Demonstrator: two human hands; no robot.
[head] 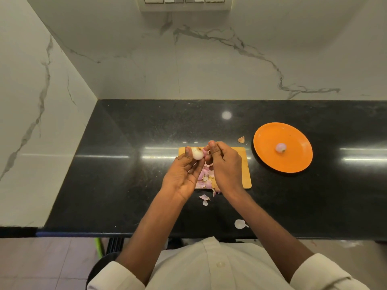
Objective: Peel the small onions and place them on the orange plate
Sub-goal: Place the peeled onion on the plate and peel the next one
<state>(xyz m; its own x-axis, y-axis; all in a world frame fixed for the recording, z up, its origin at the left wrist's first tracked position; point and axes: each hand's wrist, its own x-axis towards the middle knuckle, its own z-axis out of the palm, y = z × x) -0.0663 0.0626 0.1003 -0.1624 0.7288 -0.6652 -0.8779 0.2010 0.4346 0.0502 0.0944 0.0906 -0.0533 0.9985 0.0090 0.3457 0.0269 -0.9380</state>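
My left hand point(184, 174) holds a small pale onion point(198, 153) between thumb and fingertips above the wooden cutting board point(244, 164). Just right of the onion, my right hand point(224, 164) has its fingers curled and its fingertips close beside the onion; what they pinch is too small to tell. Pink peels point(206, 178) lie piled on the board under my hands. The orange plate point(270, 135) sits to the right of the board, with one peeled onion point(281, 147) in its middle.
The black countertop point(125, 185) meets marble walls at the back and left. Loose peel scraps lie on the counter: one near the plate point(241, 139), two below the board point(204, 197), one near the front edge point(240, 223).
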